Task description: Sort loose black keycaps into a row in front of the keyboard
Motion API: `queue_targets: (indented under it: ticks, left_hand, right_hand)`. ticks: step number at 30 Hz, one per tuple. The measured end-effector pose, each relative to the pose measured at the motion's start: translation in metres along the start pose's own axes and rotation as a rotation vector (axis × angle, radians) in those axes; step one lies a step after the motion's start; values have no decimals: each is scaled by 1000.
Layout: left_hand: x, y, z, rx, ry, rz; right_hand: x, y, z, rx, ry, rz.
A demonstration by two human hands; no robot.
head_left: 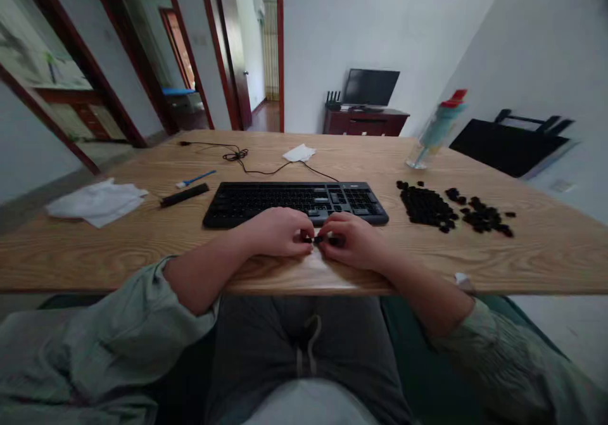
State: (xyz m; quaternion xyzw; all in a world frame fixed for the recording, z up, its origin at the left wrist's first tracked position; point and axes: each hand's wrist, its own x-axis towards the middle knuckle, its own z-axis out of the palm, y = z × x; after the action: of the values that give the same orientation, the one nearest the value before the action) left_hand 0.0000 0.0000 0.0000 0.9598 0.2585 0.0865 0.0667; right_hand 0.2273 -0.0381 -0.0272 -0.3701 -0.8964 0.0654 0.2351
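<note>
Small black pieces [318,239] sit between left hand [281,232] and right hand [355,241], both pinching them.

You pinch small black pieces [317,239], blurred, just in front of the black keyboard [293,196]. It lies flat, long side toward you — a few paler patches showing right of centre. Loose black pieces [426,206] sit to its right, packed and scattered.

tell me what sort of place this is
Most likely a home, perhaps a living or dining room: a flat screen stands on a low dark-red cabinet, and a curtain hangs beyond an open door.
</note>
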Motion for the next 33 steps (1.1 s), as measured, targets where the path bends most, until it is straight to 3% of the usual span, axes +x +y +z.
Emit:
queue_targets:
  ticks: [28,33]
  left_hand:
    - [-3,2,-7,-145,-68,-163]
    - [-3,1,-5,-118,-65,-118]
  right_hand:
    - [5,-4,1,-3,-43,49]
    - [4,-3,2,30,-51,60]
